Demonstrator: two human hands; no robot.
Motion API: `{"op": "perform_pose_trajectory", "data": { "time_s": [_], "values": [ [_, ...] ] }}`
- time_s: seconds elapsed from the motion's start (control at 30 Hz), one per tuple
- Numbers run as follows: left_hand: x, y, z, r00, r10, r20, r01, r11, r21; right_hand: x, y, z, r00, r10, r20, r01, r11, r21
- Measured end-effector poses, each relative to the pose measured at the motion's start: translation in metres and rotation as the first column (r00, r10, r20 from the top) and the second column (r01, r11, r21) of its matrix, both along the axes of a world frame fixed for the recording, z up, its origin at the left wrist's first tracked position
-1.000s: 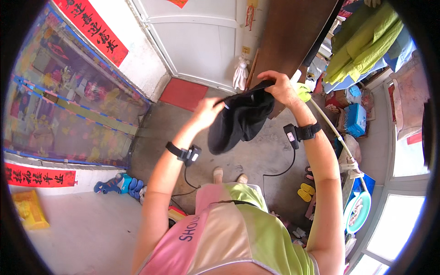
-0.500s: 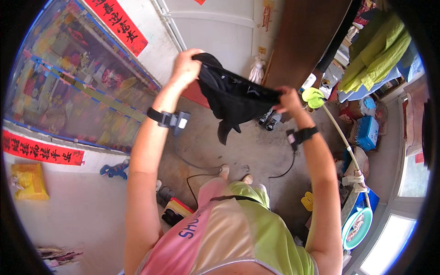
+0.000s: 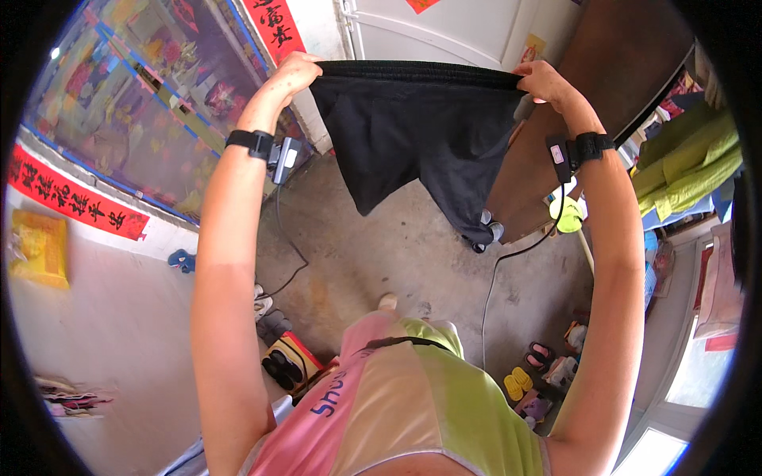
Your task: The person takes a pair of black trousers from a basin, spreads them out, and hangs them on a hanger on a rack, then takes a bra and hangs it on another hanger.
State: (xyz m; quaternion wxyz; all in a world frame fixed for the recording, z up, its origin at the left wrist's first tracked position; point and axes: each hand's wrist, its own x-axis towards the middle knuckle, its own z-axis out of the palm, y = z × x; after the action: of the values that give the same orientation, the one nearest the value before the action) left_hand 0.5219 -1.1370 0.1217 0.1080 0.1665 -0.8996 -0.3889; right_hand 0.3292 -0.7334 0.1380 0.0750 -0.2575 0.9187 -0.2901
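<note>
A pair of black shorts hangs spread out in front of me, its elastic waistband pulled nearly straight along the top. My left hand grips the left end of the waistband. At the other end, my right hand pinches the band between thumb and fingers. Both legs of the shorts dangle freely above the floor, the right one reaching lower. Each of my wrists wears a black strap with a small device and a cable.
Grey concrete floor lies below. Shoes stand along both sides, among them yellow slippers. A brown panel rises at the far right, near hanging green clothes. A white door is behind the shorts; a yellow bag sits left.
My hands have moved apart and upward, stretching the waistband taut. The shorts, bunched and tilted before, now hang flat with both legs showing. My view has turned somewhat.
</note>
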Motion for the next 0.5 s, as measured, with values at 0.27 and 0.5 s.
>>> {"op": "perform_pose_trajectory", "data": {
  "time_s": [0.27,0.5],
  "values": [
    [-0.089,-0.045,-0.003,0.967,-0.052,-0.25,-0.128,0.747,-0.653,-0.101,-0.009,0.029,0.942,0.215,-0.259,-0.131,0.943,0.305],
    [0.048,0.051,0.087,0.35,-0.082,-0.933,-0.369,0.903,-0.218,0.019,0.016,0.077,0.194,-0.369,-0.909,-0.251,0.877,-0.41]
  ]
}}
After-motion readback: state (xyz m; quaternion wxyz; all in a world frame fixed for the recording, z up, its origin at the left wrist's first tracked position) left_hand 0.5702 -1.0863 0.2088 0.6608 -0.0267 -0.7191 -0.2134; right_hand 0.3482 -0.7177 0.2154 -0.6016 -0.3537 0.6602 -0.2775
